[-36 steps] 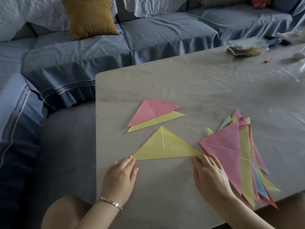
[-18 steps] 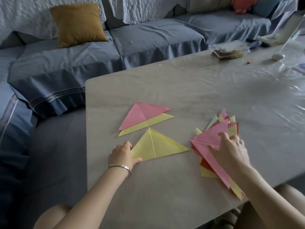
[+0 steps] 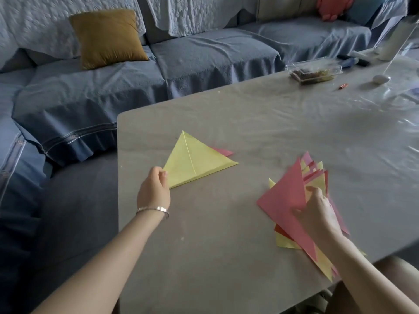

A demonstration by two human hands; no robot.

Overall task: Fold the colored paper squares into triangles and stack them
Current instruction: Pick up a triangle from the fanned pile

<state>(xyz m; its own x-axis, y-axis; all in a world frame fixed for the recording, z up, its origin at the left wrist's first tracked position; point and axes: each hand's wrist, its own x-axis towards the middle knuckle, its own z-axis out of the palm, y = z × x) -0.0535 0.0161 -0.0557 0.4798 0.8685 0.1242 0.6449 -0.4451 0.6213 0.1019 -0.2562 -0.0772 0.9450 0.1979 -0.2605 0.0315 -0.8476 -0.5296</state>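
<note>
A folded yellow triangle (image 3: 192, 160) lies on top of the stack of folded triangles, of which only a pink tip (image 3: 224, 152) shows at its right. My left hand (image 3: 154, 191) pinches the yellow triangle's near left corner. At the right lies a fanned pile of coloured paper (image 3: 317, 175). My right hand (image 3: 317, 211) grips the top pink sheet (image 3: 285, 200) of that pile and lifts its edge. Both sets of paper rest on the grey table (image 3: 226, 234).
A clear plastic box (image 3: 314, 70), a small red item (image 3: 343, 86) and a white object (image 3: 382, 79) sit at the table's far right. A blue-covered sofa (image 3: 204, 55) with a mustard cushion (image 3: 106, 37) wraps the far and left sides.
My left hand has moved the yellow triangle away from me onto the pink and yellow stack. My right hand went to the pile and raised the top pink sheet.
</note>
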